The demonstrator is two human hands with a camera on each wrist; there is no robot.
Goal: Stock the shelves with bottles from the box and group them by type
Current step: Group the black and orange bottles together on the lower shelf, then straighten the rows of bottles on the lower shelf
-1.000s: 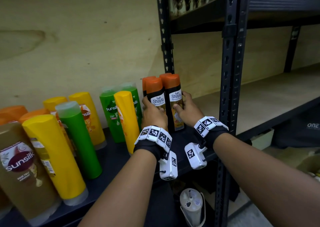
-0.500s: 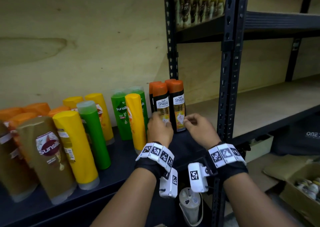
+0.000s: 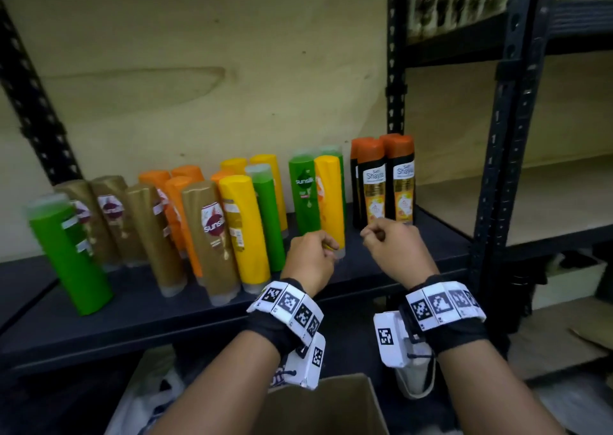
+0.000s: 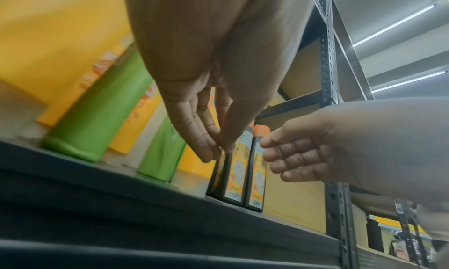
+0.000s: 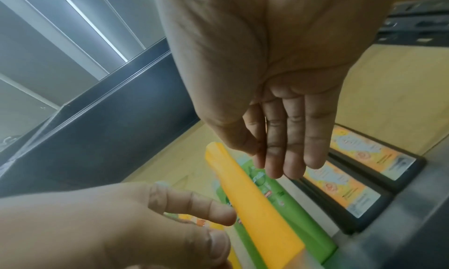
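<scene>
While both hands [image 3: 351, 255] hang loose (holding nothing), yellow bottle [image 3: 329, 199] fronts green ones [image 3: 303, 189].

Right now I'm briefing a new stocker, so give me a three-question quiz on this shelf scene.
1. True or false: the left hand grips a bottle.
2. Which cap colour do the black Shayla bottles have? A) green B) orange C) white
3. Fill in: the Shayla bottles stand at the ____ end of the dark shelf, beside the upright post.

Key:
1. False; both it and the right hand hold nothing, fingers loosely curled.
2. B
3. right
</scene>
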